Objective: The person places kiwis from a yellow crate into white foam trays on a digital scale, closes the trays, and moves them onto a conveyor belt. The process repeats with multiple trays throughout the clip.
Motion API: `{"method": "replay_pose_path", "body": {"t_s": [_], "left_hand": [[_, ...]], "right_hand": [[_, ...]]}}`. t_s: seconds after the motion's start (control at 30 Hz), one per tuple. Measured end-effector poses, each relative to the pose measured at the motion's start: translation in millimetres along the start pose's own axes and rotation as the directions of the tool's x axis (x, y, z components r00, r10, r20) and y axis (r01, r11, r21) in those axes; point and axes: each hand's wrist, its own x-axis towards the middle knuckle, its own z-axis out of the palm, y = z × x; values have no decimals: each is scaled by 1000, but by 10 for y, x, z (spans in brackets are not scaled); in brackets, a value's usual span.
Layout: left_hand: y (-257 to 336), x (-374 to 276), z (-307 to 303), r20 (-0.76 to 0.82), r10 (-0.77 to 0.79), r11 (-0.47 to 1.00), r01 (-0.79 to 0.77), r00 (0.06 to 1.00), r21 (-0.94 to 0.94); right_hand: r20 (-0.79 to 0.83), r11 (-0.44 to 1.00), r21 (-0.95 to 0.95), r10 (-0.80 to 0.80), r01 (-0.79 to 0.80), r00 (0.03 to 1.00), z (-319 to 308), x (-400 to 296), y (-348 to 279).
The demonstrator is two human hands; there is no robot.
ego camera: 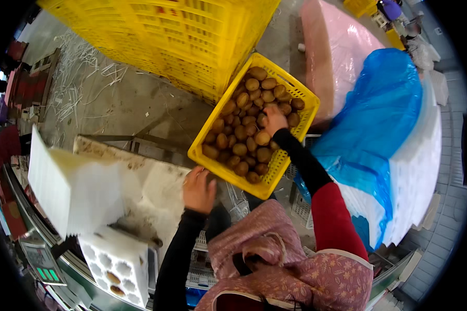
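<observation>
A yellow plastic crate (309, 102) holds many brown oval kiwifruit (240, 133) in front of me. My right hand (275, 119) reaches into it, fingers down among the fruit; whether they are closed round one is hidden. Beside the crate's near left corner is my left hand (199, 190), thumb and fingers apart, holding nothing; contact with the rim is unclear. To the lower left stands a white foam tray (114, 264) with scalloped hollows, two of them filled by kiwifruit (113, 277).
Tall stacked yellow crates (171, 42) rise beyond the crate. White sheets or trays (95, 194) are stacked on a stained table (163, 186). At right are a blue plastic cover (373, 112) over white foam stacks and a pink wrapped stack (334, 50). A digital scale display (44, 264) sits lower left.
</observation>
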Motion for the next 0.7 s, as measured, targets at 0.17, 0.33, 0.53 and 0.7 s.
{"method": "replay_pose_path", "body": {"t_s": [0.17, 0.33, 0.53, 0.7], "left_hand": [[-125, 1464, 1600, 140, 79, 994, -88, 987, 58], [-344, 2296, 2530, 180, -132, 946, 70, 975, 315], [-576, 2307, 2552, 231, -239, 862, 316, 943, -396], [-540, 1998, 2375, 777, -342, -515, 586, 528, -625]], "right_hand": [[-88, 808, -518, -378, 282, 922, 547, 1029, 752], [-220, 722, -622, -531, 302, 818, 898, 1257, 916], [-8, 812, 483, -371, 329, 928, 266, 1076, 1082], [372, -340, 784, -413, -520, 831, -274, 1132, 1418]]}}
